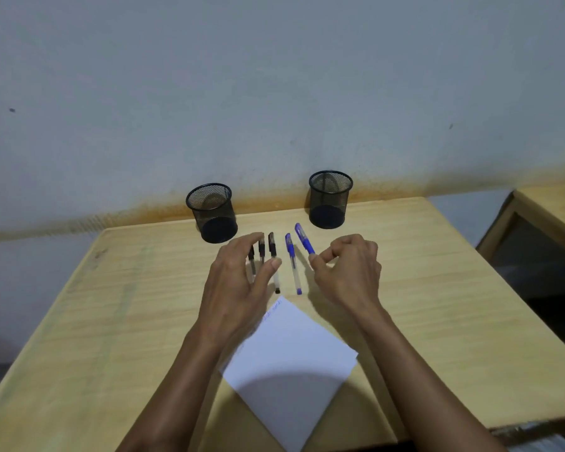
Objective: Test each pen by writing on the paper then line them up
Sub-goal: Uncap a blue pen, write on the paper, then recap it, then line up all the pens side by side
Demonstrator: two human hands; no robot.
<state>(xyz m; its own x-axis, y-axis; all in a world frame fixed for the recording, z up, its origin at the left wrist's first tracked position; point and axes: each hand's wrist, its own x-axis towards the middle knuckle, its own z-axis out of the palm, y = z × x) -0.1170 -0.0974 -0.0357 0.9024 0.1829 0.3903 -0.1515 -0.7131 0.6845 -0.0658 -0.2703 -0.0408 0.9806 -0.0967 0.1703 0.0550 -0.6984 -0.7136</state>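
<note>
Paper (pixel 291 357) below hands; pens (pixel 292 262) between

— What did the wooden table (pixel 437 288) carry?
— Two black mesh cups (pixel 213 212) (pixel 329 199) stood at its far edge. Nearer, three black pens (pixel 272 249) and two blue pens (pixel 291 256) lay side by side, and a white paper (pixel 291 353) lay close in front.

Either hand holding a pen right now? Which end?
Right hand pinches the slanted blue pen at its lower end; left hand is open over the black pens.
</note>
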